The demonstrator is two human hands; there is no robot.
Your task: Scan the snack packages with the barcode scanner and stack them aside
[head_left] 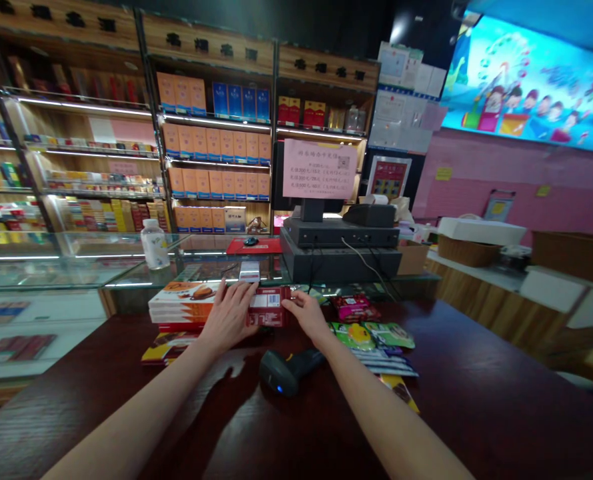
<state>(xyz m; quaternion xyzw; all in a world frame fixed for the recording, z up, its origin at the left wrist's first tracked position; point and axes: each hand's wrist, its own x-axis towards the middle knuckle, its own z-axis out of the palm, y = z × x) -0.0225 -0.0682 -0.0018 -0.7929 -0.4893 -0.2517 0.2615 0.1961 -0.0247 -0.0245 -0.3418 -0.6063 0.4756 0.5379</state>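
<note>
Both hands grip a flat red box [269, 308] with a white label, held just above a dark wooden counter [476, 400]. My left hand [229, 319] covers its left end and my right hand [307, 315] holds its right end. Left of the box lies a stack of orange and white flat boxes [179, 303]. A black handheld barcode scanner [284, 370] rests on the counter between my forearms.
Several colourful snack packets [376, 337] lie right of my hands. A black cash register with a pink sign [336, 240] stands behind them. A glass display case with a white bottle [154, 243] is at left, and stocked shelves [216, 147] fill the back wall.
</note>
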